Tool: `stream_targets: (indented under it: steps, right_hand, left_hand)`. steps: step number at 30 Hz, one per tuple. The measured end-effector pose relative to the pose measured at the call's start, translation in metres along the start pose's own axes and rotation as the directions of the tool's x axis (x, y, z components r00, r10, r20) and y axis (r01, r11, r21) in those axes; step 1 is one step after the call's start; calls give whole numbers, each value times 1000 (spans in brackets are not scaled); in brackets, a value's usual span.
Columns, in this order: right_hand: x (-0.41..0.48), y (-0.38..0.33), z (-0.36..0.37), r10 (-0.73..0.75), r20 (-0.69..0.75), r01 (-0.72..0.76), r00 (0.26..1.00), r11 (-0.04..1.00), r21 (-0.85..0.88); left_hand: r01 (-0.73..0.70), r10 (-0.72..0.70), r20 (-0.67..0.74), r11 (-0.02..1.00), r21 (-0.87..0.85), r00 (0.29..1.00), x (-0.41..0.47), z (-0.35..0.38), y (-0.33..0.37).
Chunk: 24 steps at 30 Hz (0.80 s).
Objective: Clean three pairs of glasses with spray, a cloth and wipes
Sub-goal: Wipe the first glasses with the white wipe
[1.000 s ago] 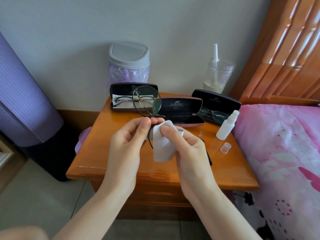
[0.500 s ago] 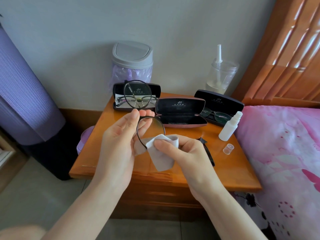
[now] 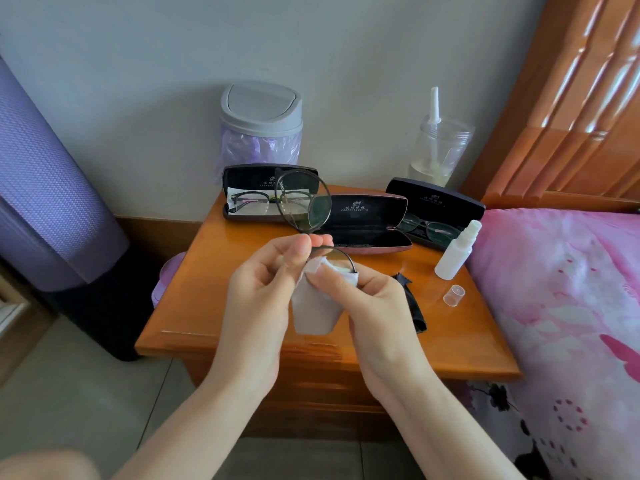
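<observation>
Here, above the front edge of a wooden bedside table, a person cleans round-framed glasses with a pale wipe. The step seems to call for light, circling strokes over both faces of the lower lens. Steadying the frame at the bridge rather than by a temple should stop anything bending and keep fresh prints off the glass.

The left hand pinches the frame near the bridge between thumb and curled fingers, holding the glasses on end, one lens above the other. The right hand wraps the wipe round the lower lens, thumb pressing on top. The fingers behind the wipe are hidden, and its loose tail hangs below.

Two more pairs lie in the left case and the right case along the back edge, with the middle case open between them. A black cloth, the spray bottle and its clear cap sit near the right edge.
</observation>
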State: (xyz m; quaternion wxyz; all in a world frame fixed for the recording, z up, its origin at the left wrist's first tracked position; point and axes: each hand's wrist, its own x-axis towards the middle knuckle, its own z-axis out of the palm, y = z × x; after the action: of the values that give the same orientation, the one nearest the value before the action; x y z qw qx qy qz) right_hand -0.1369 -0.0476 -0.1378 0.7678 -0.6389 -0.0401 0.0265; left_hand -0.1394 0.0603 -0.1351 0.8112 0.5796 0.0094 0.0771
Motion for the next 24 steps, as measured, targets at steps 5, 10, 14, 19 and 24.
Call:
stream_targets:
  steps: [5,10,14,19,24]
  right_hand:
    - [1,3,2,18,-12,-18,1000,1000,13]
    - [-1,0,0,13,61,-9,998,998,-65]
    - [-1,-3,-4,38,112,-17,993,983,-181]
    - [2,-13,-16,69,237,-5,969,965,-261]
    - [3,-12,-17,75,205,-21,976,967,-252]
  left_hand:
    - [27,-27,-31,1000,6,999,0,0,-2]
    - [18,-19,-30,1000,-21,999,2,-2,-2]
    - [22,-24,-25,994,-107,999,5,-7,4]
    - [9,-13,-29,989,-148,999,10,-13,9]
    - [30,-33,-20,989,-148,999,8,-8,5]
